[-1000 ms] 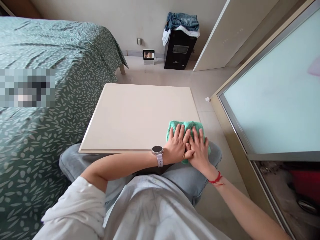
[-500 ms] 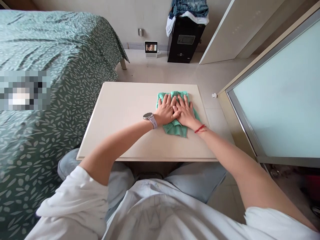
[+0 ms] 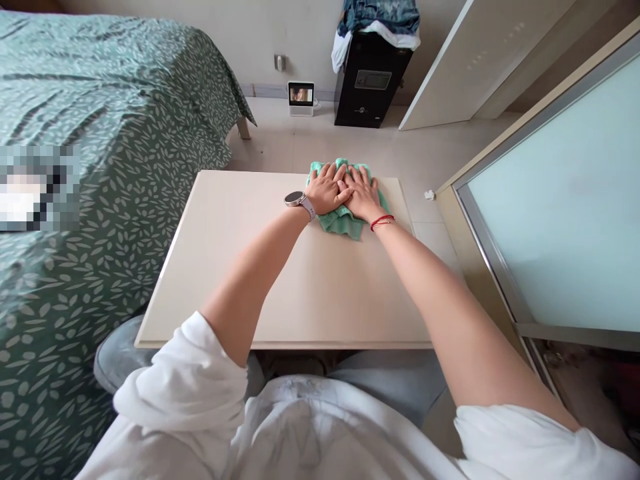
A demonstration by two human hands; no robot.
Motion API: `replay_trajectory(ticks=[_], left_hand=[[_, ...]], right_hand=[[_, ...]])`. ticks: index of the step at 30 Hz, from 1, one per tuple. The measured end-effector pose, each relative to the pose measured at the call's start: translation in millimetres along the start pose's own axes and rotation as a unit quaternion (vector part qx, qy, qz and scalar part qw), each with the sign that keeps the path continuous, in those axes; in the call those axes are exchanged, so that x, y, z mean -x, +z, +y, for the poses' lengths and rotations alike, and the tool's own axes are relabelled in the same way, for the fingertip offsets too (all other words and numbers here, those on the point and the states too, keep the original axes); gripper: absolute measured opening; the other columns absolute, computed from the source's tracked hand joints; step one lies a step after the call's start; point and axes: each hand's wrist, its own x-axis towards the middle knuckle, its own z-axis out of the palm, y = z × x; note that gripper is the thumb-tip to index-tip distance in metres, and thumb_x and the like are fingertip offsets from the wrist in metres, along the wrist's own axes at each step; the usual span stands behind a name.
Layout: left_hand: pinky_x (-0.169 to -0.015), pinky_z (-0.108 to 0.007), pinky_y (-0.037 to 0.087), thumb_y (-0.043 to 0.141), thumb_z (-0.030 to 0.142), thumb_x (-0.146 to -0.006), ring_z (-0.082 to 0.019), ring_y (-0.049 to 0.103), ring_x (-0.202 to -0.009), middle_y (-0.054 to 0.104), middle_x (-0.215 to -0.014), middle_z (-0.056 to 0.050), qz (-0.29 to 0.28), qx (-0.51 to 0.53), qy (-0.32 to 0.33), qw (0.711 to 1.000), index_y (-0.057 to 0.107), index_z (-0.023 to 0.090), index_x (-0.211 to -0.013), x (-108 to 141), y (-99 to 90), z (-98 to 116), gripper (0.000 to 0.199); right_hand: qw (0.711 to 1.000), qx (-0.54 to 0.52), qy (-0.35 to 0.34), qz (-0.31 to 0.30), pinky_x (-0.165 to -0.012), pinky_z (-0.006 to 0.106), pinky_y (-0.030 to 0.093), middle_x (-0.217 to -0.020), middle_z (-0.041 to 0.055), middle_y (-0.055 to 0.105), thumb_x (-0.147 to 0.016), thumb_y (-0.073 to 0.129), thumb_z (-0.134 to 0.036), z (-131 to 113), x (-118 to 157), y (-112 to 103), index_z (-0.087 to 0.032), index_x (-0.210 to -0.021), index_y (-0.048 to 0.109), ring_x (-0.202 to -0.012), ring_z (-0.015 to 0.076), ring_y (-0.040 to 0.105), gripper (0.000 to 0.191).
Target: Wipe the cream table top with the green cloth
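A green cloth [image 3: 345, 223] lies crumpled at the far edge of the cream table [image 3: 225, 267], right of the middle, and its far side reaches past that edge. My left hand [image 3: 327, 187] presses flat on the cloth, fingers stretched forward; a watch sits on that wrist. Beside it, touching at the thumbs, my right hand [image 3: 364, 195] also lies flat on the cloth with its fingers spread. A red string circles the right wrist. The palms hide the middle of the cloth.
A bed with a green leaf-patterned cover [image 3: 165, 120] stands at the left. On the floor beyond the table are a small screen [image 3: 301, 99] and a black cabinet [image 3: 373, 83] with clothes on top. A frosted glass panel [image 3: 565, 193] runs along the right.
Both hands have pushed the cloth forward, away from me, to the table's far edge and slightly left. My arms are stretched out further.
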Motion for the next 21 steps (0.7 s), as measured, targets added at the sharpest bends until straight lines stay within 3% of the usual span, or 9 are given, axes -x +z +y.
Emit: replay_trajectory(ticks=[5,10,16,21], left_hand=[[-0.143,-0.065,0.020,0.038,0.064,-0.116,-0.043,0.025,-0.177,0.030,-0.190,-0.024,0.012,0.010,-0.003,1.000,0.030,0.011,-0.184,3,4.7,-2,0.087],[-0.144,-0.067,0.018,0.042,0.055,-0.116,-0.044,0.022,-0.178,0.028,-0.190,-0.025,0.008,0.001,-0.013,1.000,0.031,0.008,-0.184,31,1.1,11,0.083],[-0.144,-0.066,0.016,0.041,0.055,-0.116,-0.043,0.018,-0.179,0.023,-0.191,-0.025,-0.031,-0.006,-0.003,1.000,0.027,0.007,-0.184,92,-7.4,32,0.085],[-0.142,-0.071,0.018,0.040,0.064,-0.115,-0.047,0.018,-0.179,0.024,-0.190,-0.029,-0.032,-0.001,0.014,0.999,0.031,0.006,-0.183,166,-5.3,43,0.089]], right_hand=[[1.000,0.023,0.018,-0.007,-0.140,0.077,0.017,-0.194,0.0147,0.023,-0.121,0.028,-0.041,-9,7,-7,-0.020,-0.185,0.035,-0.180,0.0404,0.015,0.068],[1.000,0.014,0.017,0.007,-0.140,0.077,0.019,-0.194,0.0150,0.025,-0.121,0.028,-0.040,-22,34,-4,-0.020,-0.184,0.037,-0.180,0.0412,0.016,0.067],[1.000,0.019,0.021,0.009,-0.139,0.077,0.023,-0.192,0.0181,0.029,-0.121,0.030,-0.040,-53,96,0,-0.017,-0.183,0.039,-0.179,0.0436,0.020,0.067],[0.999,0.045,-0.009,-0.009,-0.139,0.074,0.024,-0.192,0.0200,0.028,-0.119,0.034,-0.034,-83,162,6,-0.014,-0.182,0.041,-0.179,0.0434,0.019,0.066]])
